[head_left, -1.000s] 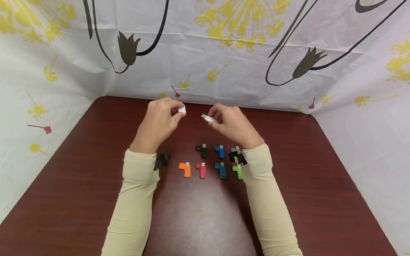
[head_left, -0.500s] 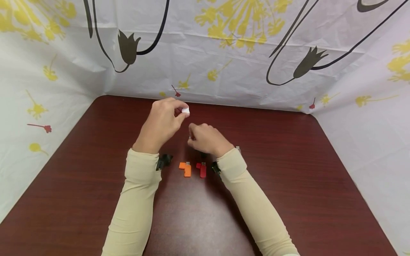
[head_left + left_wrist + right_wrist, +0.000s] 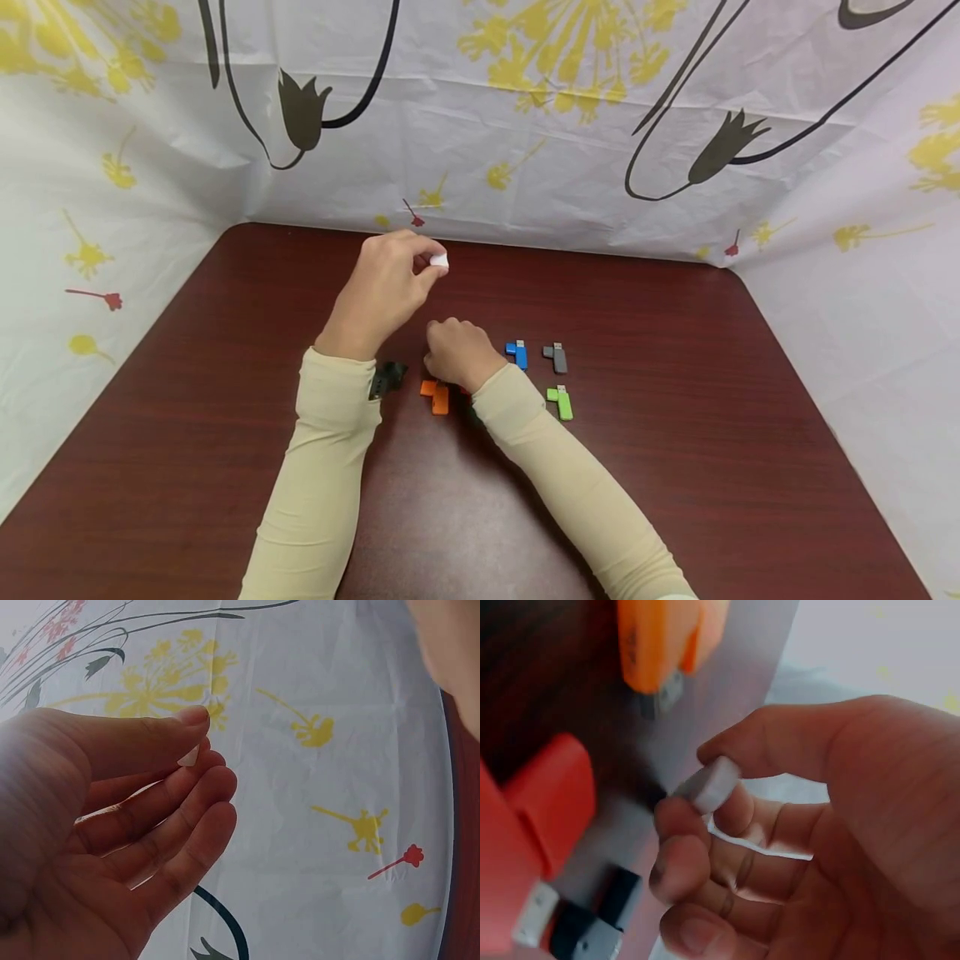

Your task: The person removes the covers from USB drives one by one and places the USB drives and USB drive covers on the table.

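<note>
My left hand (image 3: 382,287) is raised over the far part of the table, pinching a small white cap (image 3: 440,262) between thumb and fingers. In the left wrist view only a pale tip of the cap shows. My right hand (image 3: 459,354) is low, just beyond the orange flash drive (image 3: 440,402). Seen from the right wrist, its thumb and fingers pinch the white flash drive (image 3: 714,786), close to the tabletop. A red flash drive (image 3: 555,810) lies beside that hand; the right hand and sleeve mostly cover it in the head view.
Blue (image 3: 521,358), grey (image 3: 559,360) and green (image 3: 565,406) flash drives lie right of the right forearm with caps off beside them. The dark red table (image 3: 675,467) meets a patterned white sheet (image 3: 570,200) behind. The black and teal drives are hidden.
My right hand has swung left and down toward the table with the white flash drive, uncovering the green, grey and blue drives. My left hand has drifted slightly right, still holding the cap.
</note>
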The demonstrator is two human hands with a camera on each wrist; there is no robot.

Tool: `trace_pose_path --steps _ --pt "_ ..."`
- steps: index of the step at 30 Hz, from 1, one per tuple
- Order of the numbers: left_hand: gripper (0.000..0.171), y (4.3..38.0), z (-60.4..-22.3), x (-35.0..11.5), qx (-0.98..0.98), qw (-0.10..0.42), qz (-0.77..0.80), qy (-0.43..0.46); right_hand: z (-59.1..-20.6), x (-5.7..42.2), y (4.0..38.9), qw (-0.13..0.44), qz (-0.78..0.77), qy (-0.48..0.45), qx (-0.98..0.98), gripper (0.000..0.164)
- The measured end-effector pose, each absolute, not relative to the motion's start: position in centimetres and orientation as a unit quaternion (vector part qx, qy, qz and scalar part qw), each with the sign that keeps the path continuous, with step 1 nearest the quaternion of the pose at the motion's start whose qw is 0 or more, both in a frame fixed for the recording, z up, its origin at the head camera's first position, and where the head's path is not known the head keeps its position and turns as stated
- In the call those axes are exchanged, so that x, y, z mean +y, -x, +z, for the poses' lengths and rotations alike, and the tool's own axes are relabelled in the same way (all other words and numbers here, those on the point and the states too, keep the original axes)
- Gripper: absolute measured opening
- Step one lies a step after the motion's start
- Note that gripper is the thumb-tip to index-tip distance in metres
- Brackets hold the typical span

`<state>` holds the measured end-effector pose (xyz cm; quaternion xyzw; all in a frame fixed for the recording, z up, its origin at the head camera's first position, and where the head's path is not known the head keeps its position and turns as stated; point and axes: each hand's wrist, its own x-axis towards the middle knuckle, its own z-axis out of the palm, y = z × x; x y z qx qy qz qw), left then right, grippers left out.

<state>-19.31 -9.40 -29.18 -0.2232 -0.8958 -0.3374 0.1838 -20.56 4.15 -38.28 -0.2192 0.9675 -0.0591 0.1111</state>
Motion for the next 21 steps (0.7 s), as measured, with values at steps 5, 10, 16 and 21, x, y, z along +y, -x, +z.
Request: trace_pose_path --steps 5,10,16,21 --pt "0.016 19.24 -29.08 -9.36 -0.897 0.18 -0.338 0.221 -38.69 3.79 20.33 0.129 -0.058 0.202 0.969 0.019" --pt "0.016 19.31 -29.12 -9.34 -0.898 0.177 -0.337 0.22 -38.74 3.57 20.19 0.132 -0.052 0.193 0.971 0.02" --pt "0.016 19.41 -29.22 -9.35 -0.898 0.178 -0.335 0.223 -38.9 3.43 20.16 0.127 -0.046 0.189 0.973 0.022" --pt "0.016 19.37 -29.18 -9.38 -0.899 0.175 -0.333 0.224 -38.89 3.38 20.18 0.134 -0.04 0.184 0.973 0.024"
